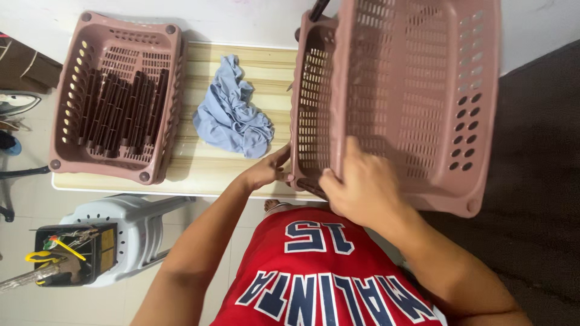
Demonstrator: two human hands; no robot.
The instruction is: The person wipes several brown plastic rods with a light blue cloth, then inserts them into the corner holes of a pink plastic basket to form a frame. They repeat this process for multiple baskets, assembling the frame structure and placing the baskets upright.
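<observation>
A pink plastic basket was held tipped on edge at the counter's right end, gripped along its near rim by both closed hands, left and right; a crumpled blue cloth lay left of it

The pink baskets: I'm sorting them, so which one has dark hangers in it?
The pink basket on the left, lying flat on the table, holds them. The tilted basket held by both hands shows none.
</observation>
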